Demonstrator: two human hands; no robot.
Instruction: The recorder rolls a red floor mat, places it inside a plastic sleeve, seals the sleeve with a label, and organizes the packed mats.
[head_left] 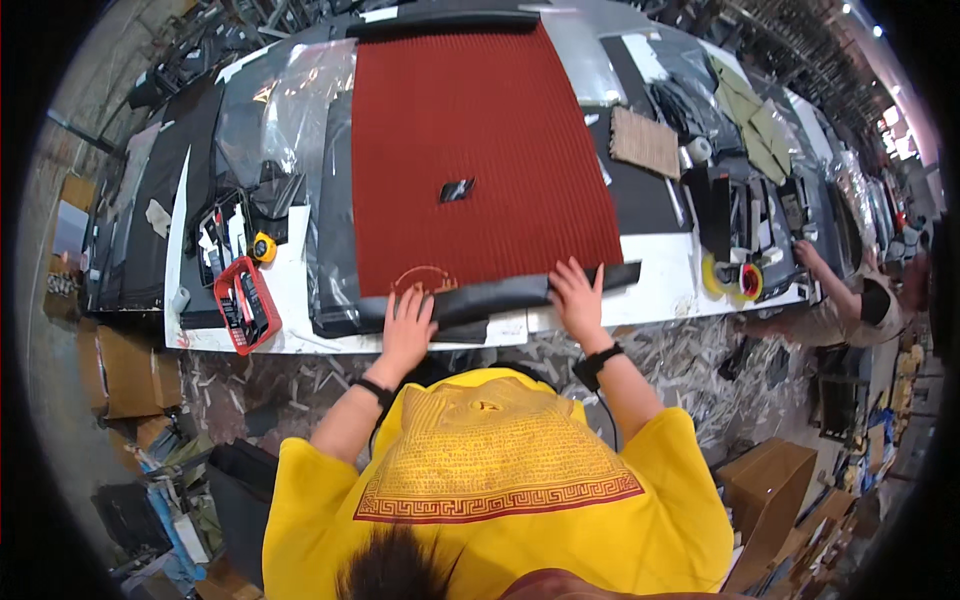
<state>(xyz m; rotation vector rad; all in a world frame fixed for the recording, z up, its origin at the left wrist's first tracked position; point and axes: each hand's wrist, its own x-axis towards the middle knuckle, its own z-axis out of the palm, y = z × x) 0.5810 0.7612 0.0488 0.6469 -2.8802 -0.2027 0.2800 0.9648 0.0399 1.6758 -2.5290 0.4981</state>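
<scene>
A dark red ribbed sheet (pixel 470 120) lies flat on the table in front of me. Its near edge meets a black strip (pixel 500 293) that runs from left to right, perhaps the sheet's rolled or folded edge. My left hand (pixel 408 320) rests on the strip's left part with the fingers spread. On the right part of the strip lies my right hand (pixel 577 297), also with fingers apart. A small dark piece (pixel 457 190) sits on the middle of the red sheet. A pale curved mark shows on the sheet near my left fingers.
Left of the sheet stand a red basket (pixel 246 306) of small tools and a yellow tape measure (pixel 264 247). On the right are a tan corrugated piece (pixel 645 143), tape rolls (pixel 748 281) and a co-worker's arm (pixel 832 284). Scraps litter the floor (pixel 690 360).
</scene>
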